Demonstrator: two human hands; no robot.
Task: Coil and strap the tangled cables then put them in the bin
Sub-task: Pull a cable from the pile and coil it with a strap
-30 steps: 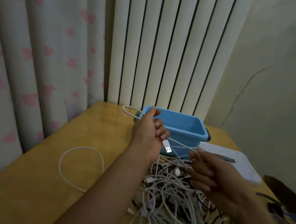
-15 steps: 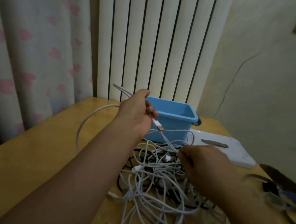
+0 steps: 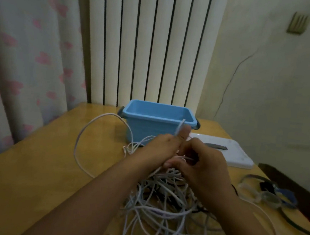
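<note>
A bin [image 3: 156,131] stands at the table's [image 3: 31,161] far edge, behind a cable heap [image 3: 164,204] — hands [image 3: 182,156] meet above the heap, one cable [image 3: 83,138] loops out left, and a flat board [image 3: 238,156] lies right of the bin.

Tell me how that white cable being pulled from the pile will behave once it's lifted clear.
Probably floppy: the white cable already sags in a loose loop from the left hand onto the table. It will likely snag, since it runs into the tangled pile under the right hand. It looks thin, so probably light.
</note>
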